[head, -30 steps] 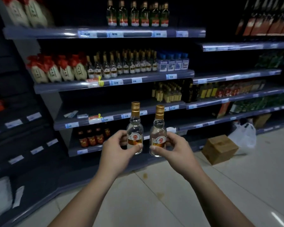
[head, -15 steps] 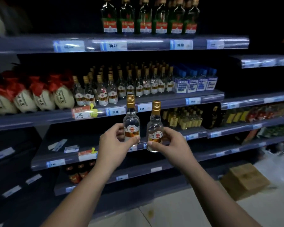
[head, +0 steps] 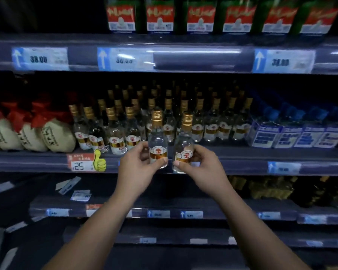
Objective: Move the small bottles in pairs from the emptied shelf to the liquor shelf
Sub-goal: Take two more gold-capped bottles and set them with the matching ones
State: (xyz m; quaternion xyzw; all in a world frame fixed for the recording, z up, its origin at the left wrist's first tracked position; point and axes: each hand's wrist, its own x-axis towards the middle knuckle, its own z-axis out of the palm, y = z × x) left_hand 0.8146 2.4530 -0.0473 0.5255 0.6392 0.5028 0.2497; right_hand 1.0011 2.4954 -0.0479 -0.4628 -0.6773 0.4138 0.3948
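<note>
I see two small clear bottles, each with a gold screw cap and a white, red and gold label. The left bottle [head: 158, 141] stands nearly upright in my left hand [head: 137, 168], and the right bottle [head: 184, 145], just beside it, leans its cap slightly right in my right hand [head: 205, 166]. Both hang before the liquor shelf [head: 232, 158], in front of its matching bottles [head: 211, 129].
</note>
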